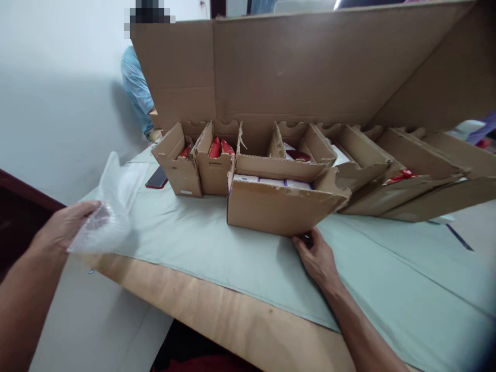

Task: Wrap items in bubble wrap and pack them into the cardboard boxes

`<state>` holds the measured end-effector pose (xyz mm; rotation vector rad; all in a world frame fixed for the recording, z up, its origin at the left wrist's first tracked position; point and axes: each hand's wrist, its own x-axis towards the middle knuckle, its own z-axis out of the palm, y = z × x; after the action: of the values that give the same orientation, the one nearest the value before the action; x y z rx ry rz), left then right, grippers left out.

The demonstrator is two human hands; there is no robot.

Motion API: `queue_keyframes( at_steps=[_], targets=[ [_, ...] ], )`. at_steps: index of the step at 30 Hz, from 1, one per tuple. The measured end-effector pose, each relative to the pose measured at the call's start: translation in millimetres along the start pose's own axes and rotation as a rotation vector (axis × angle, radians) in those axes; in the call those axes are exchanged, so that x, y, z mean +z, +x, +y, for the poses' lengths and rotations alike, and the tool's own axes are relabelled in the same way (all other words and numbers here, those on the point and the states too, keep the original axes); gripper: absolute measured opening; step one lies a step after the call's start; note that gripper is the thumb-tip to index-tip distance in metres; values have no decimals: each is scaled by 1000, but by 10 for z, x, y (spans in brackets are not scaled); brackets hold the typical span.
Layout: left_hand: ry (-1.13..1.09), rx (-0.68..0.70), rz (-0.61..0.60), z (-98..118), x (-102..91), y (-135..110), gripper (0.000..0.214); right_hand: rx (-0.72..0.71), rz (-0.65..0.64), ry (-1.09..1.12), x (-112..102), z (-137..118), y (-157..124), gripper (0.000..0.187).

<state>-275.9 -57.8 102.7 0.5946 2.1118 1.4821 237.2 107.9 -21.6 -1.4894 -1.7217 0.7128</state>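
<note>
Bare left forearm (23, 294) at near left, ending in the left hand (73, 222), thumb and fingers pinching a clear bubble wrap pouch (114, 225) that hangs above the left end of the surface (182, 287). Right hand (316, 258) is at the low near edge of the front carton (267, 206), thumb and forefinger apart; the other fingers are partly hidden, so cannot tell if they grip or only touch. Risks, as judged: a one-sided push or lift there could tip the carton, and the white packs (271, 182) inside could slide. Loose green cloth (201, 237) could ruck up under it if dragged. Limp pouch could slip from a light pinch, or its trailing end could sweep the dark phone (156, 177) lying just beyond. Ragged carton rims could snag thin film. Materials: wrap is see-through, crinkly, blistered; carton is matte brown corrugated board, long and boxy, rough cut along the top; packs are flat-topped with purple edging. Farther back, open cardboard bins (215, 175) stand in a row, some with shiny red packets (220, 148); a tall creased cardboard panel (294, 67) stands behind. Wood grain shows along the near edge, cloth is wrinkled. Far left, another person's light blue sleeve (135, 77).
</note>
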Motion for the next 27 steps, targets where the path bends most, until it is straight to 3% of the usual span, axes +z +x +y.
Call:
queue_keyframes(
  at_steps=[3, 7, 10, 14, 17, 19, 21, 23, 24, 25, 27],
  targets=[
    [-125, -139, -190, -49, 325, -474, 23, 26, -9, -12, -196, -74, 18, 46],
    [-475, -221, -344, -254, 993, -1196, 26, -35, 117, -122, -566, -366, -252, 44],
    [-587, -235, -433, -414, 1531, -1724, 21, -27, -104, 21, -604, -605, -648, 40],
    [-653, -301, -726, -585, 2022, -2399, 27, 125, -396, 311, -323, -681, -1046, 51],
    [-627, -469, -970, -723, 2044, -2778, 30, 163, -449, 440, -223, -614, -1081, 41],
    [-484, -586, -1182, -789, 1895, -2904, 28, 78, -445, 386, -286, -557, -990, 27],
    [-244, -599, -1445, -783, 1677, -2910, 27, -76, -419, 205, -416, -490, -857, 17],
    [19, -447, -1617, -688, 1474, -2806, 27, -222, -343, -64, -547, -408, -738, 17],
    [138, -316, -1625, -615, 1403, -2720, 26, -281, -288, -208, -597, -366, -699, 19],
    [238, -159, -1579, -536, 1361, -2616, 26, -334, -232, -340, -630, -328, -678, 20],
    [366, 215, -1336, -391, 1378, -2373, 26, -445, -143, -520, -651, -280, -687, 22]
  ],
)
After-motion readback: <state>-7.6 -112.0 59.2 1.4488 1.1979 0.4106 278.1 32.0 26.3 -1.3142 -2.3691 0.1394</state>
